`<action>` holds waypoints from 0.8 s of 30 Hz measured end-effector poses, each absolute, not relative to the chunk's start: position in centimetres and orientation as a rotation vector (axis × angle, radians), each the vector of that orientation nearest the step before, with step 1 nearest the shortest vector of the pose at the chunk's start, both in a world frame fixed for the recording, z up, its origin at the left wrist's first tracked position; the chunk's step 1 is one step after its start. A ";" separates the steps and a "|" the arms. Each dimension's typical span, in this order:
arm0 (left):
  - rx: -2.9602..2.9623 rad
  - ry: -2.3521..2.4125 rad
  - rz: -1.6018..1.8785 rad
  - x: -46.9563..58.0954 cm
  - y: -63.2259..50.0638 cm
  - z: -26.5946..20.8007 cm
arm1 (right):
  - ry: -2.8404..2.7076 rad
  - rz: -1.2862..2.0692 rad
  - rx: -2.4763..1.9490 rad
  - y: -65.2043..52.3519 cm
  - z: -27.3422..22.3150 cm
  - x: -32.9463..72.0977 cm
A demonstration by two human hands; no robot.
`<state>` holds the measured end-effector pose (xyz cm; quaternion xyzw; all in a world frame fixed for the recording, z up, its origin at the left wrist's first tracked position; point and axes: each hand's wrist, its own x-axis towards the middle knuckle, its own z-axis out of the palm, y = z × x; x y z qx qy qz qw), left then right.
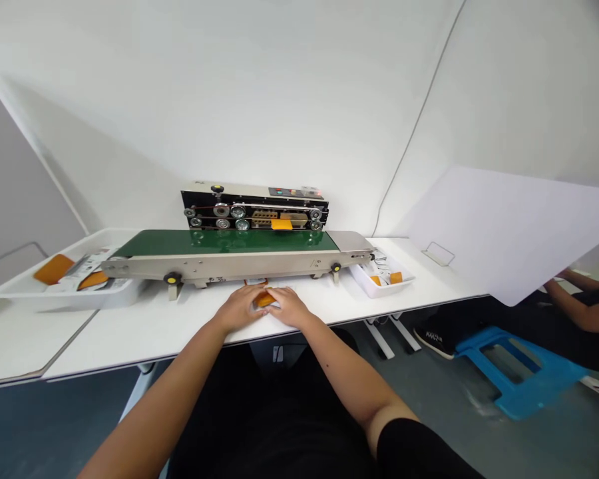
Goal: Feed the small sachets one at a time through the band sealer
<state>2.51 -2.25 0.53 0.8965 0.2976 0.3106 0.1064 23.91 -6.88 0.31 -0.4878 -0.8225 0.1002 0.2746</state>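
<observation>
My left hand (239, 309) and my right hand (289, 307) meet at the front of the white table, below the conveyor. Between them they grip a small orange-and-white packet (265, 300), their fingers closed on its two sides and partly hiding it. Just behind, another packet (256, 282) with orange edges lies partly under the conveyor's frame. Above this stands a band sealing machine (207, 198) with rollers and a green conveyor belt (229, 242). An orange packet (281, 225) sticks out from the sealer's front, over the belt.
A white tray (124, 293) with orange and white packets stands under the belt's left end. Another white tray (379, 291) holding packets sits at the right end. White panels flank the table (180, 330). To the right are a blue stool (539, 372) and another person's arm (574, 309).
</observation>
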 end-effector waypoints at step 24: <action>2.324 1.020 1.026 1.9 -1.9 -0.2 | -0.839 0.872 -1.025 -6.6 -0.9 26.6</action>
